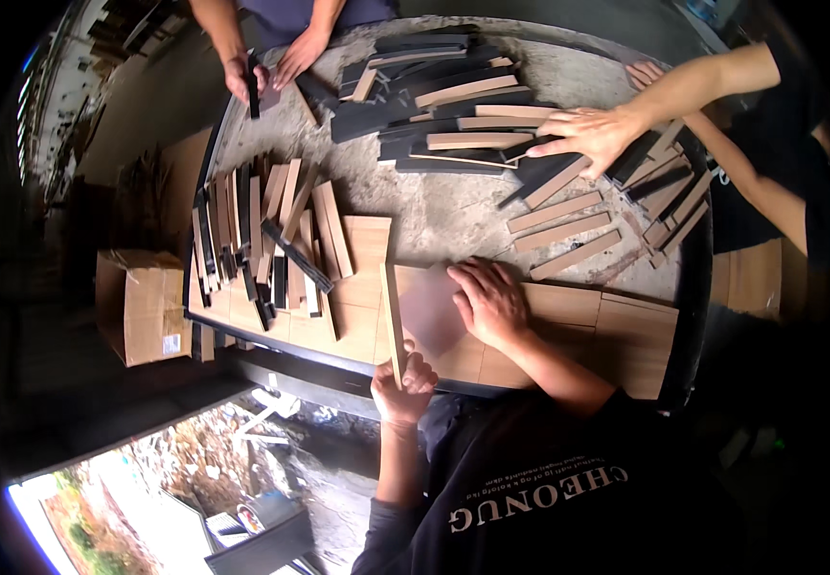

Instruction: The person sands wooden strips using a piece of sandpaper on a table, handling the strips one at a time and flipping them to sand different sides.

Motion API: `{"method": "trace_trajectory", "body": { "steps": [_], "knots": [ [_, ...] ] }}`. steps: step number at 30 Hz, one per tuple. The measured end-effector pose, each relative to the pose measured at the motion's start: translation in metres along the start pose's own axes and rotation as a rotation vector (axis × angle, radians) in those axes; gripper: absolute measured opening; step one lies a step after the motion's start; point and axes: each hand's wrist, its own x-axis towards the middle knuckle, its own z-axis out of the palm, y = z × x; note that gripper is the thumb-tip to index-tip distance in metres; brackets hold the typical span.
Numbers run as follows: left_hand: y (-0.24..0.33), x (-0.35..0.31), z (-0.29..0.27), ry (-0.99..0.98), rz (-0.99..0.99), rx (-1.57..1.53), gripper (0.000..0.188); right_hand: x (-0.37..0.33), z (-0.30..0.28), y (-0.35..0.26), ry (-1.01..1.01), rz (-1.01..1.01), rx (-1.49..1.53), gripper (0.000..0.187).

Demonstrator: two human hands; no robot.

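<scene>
Three overlapping heaps are crowding the desk (434,216): a left heap (288,192), a far heap (467,91) and a right heap (669,182), their strips overlapping too much to count. Three loose strips (563,232) are lying side by side near the right heap. At far left, a co-worker's two hands (302,59) are handling one dark strip (254,91); another co-worker's hand (592,134) is reaching across at right. One cardboard box (156,307) is standing left of the desk. The left hand's (404,385) grip is closing around one wooden strip (393,321), just right of the left heap; the right hand (493,302) is spreading its fingers over pale boards (539,305).
</scene>
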Motion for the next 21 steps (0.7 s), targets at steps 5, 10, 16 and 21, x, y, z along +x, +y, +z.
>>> {"method": "trace_trajectory", "body": {
  "steps": [5,10,16,21],
  "knots": [
    [-0.009,0.001,0.011,0.550,0.192,0.904,0.024,-0.001,0.000,0.000,-0.012,-0.010,-0.042,0.040],
    [-0.021,0.016,0.004,0.596,0.560,1.938,0.021,-0.002,0.001,-0.001,-0.027,0.013,-0.045,0.039],
    [-0.026,0.027,0.018,0.609,0.338,2.434,0.030,-0.001,0.000,-0.003,-0.022,0.043,-0.005,0.039],
    [-0.021,0.050,0.009,0.373,0.560,2.590,0.037,0.000,0.000,-0.002,-0.057,0.088,-0.019,0.041]
  ]
}}
